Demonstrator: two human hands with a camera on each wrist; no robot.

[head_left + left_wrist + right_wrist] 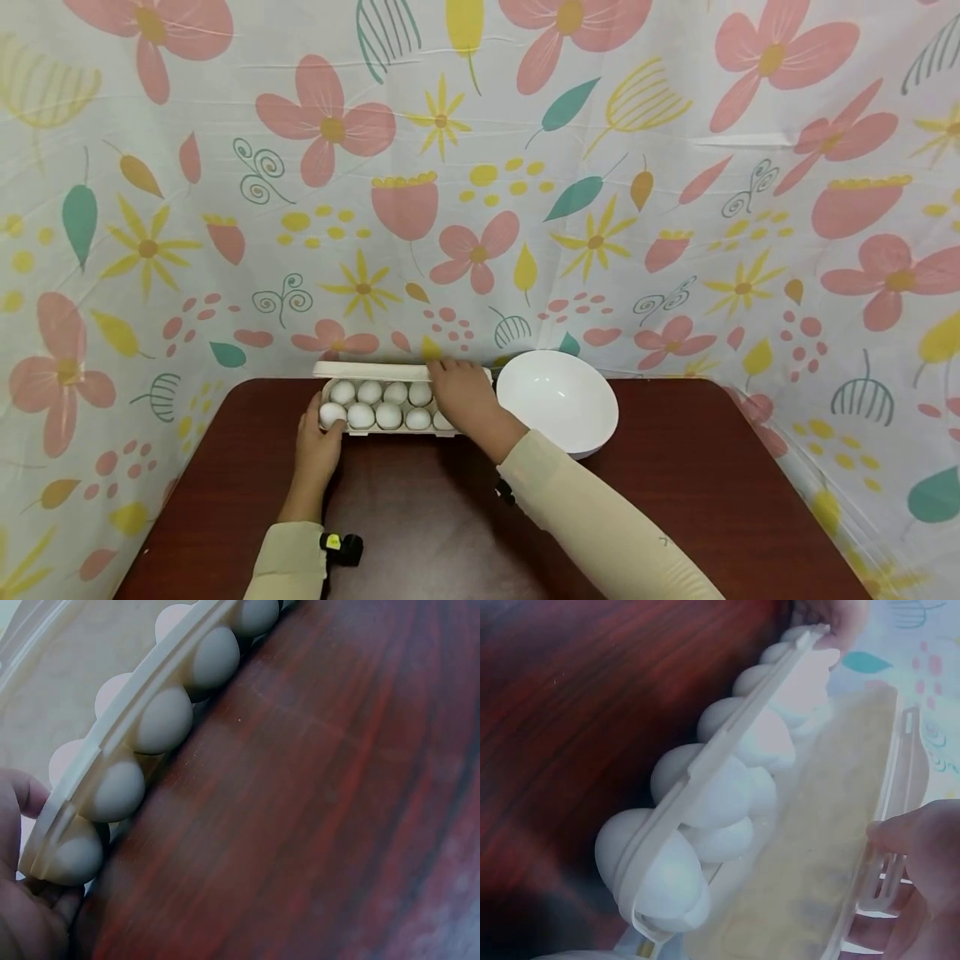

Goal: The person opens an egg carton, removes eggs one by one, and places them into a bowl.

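A pale egg carton (372,433) stands open near the table's back edge, two rows of white eggs (361,416) in its cups. My left hand (315,450) grips the carton's left end; in the left wrist view its thumb (31,793) lies on the rim and fingers go underneath. The lid (375,370) is raised behind the eggs. My right hand (467,400) reaches over the carton's right end and holds the lid's edge, thumb inside, as the right wrist view shows. That hand hides some eggs at the right in the head view.
A white bowl (555,400) stands just right of the carton, close to my right forearm. The dark red-brown table (420,508) extends in front. Behind it hangs a flower-print sheet (480,167). Each wrist wears a small black camera (347,549).
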